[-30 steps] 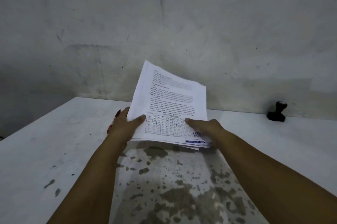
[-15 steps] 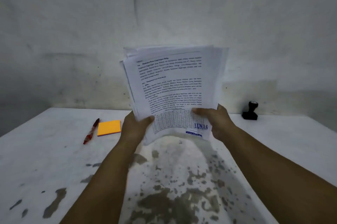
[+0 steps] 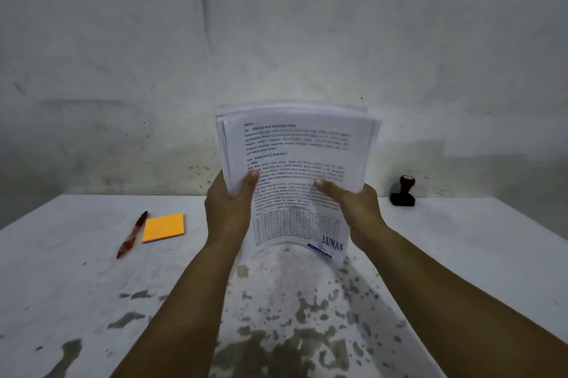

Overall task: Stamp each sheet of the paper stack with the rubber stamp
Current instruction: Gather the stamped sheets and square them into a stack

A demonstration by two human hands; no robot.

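Observation:
The paper stack (image 3: 296,147) stands nearly upright above the table, held by both hands at mid-height. My left hand (image 3: 229,211) grips its left edge, thumb on the front sheet. My right hand (image 3: 356,208) grips the right edge, thumb across the text. The front sheet carries printed text, a table and a blue "LUNAS" stamp mark (image 3: 332,245) at its lower right corner. The stack's bottom edge curls toward me just above the table. The black rubber stamp (image 3: 404,191) stands upright at the back right by the wall, untouched.
A white table (image 3: 461,254) with worn, flaking patches in front of me meets a grey wall. A red pen (image 3: 132,234) and an orange sticky-note pad (image 3: 164,227) lie on the left side.
The stack went from lying low and tilted to being held upright. Both hands slid from its bottom edge up to the sides. The view shifted, bringing pen and pad into sight.

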